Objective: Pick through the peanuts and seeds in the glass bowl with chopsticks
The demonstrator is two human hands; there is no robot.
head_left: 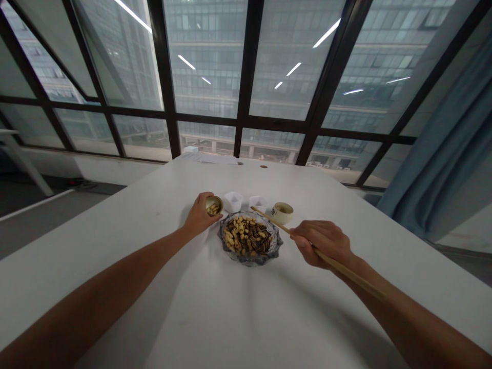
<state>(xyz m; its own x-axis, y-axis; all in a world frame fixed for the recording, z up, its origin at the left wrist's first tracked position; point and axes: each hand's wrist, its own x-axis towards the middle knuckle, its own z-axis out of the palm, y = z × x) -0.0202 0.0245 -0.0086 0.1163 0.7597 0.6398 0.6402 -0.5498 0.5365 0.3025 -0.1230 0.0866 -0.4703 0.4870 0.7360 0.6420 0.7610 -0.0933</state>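
My left hand (202, 214) grips a small cup (220, 201), tilted so that a few pale pieces show inside it. Beside it, a scalloped glass bowl (277, 251) holds a heap of peanuts (235, 236) and dark striped seeds (258, 237), apparently sunflower seeds. In my right hand (321, 243) is a pair of wooden chopsticks (346, 271), held close together. Their tips reach left over the back rim of the bowl, near a white plastic cup. Nothing can be made out between the tips.
Behind the bowl stand two small white plastic cups, one at left (232, 201) and one at right (257, 203). A cream cup (282, 213) with dark lettering is right of them. Papers (215, 159) lie at the far end of the white table (230, 318), near the windows.
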